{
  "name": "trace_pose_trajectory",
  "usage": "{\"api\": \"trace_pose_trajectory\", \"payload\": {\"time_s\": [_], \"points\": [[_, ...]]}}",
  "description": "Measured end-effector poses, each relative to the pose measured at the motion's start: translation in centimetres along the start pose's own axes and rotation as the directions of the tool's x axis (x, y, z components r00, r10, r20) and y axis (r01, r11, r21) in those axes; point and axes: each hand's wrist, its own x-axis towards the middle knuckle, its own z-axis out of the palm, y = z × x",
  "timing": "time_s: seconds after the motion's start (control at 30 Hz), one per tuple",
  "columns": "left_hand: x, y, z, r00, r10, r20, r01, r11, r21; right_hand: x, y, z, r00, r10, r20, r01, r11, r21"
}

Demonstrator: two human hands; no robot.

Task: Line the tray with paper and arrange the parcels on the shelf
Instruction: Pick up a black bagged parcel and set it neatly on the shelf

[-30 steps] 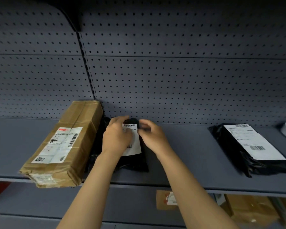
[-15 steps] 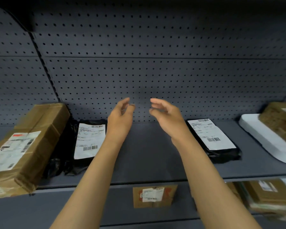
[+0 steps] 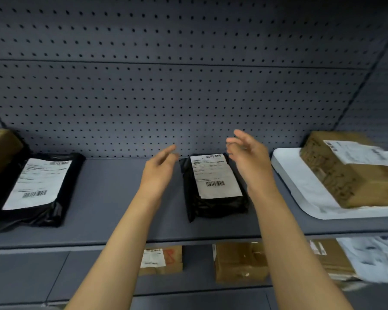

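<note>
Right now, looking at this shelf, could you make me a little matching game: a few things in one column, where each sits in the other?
Things:
1. brown box
2. middle black parcel
3. left black parcel
4. small labelled box

Places:
A. lower shelf
B. on the white tray
C. far left, beside a cardboard box
D. between the two open hands

Pairs: 1-B, 2-D, 3-C, 4-A

2 bare forearms extend from the near edge toward the far side, roughly parallel. Left hand (image 3: 158,173) is raised, fingers loosely extended and spread, holding nothing. Right hand (image 3: 250,162) sits slightly higher and farther, palm facing left, fingers loosely curled and parted, also empty. The hands are apart.
</note>
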Motion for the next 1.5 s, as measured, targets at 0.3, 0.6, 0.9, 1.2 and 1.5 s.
{"api": "trace_pose_trajectory", "payload": {"time_s": [0.3,0.6,0.9,1.2,1.5], "points": [[-0.7,-3.1,4.0,0.993,-0.094,0.076,0.081,0.984,0.156,-0.1,6.6,-1.3,0.972,0.211,0.104,-0.192,0.966,-0.173],[-0.9,-3.0,3.7,0.987,-0.088,0.134,0.080,0.994,0.069,-0.5,5.7,-0.1,0.978,0.177,0.113,-0.163,0.979,-0.121],[0.0,1.8,-3.2,0.997,0.019,0.073,-0.018,1.000,-0.009,-1.1,0.1,5.1,0.985,0.079,0.153,-0.076,0.997,-0.027],[1.6,3.5,-18.4,0.995,0.046,-0.091,-0.043,0.998,0.038,-4.1,-4.0,19.3,0.950,0.037,0.310,-0.060,0.996,0.066],[3.1,2.8,-30.5,0.977,0.066,-0.202,-0.050,0.995,0.083,-7.3,-5.2,31.9,0.915,0.022,0.404,-0.043,0.998,0.043]]}}
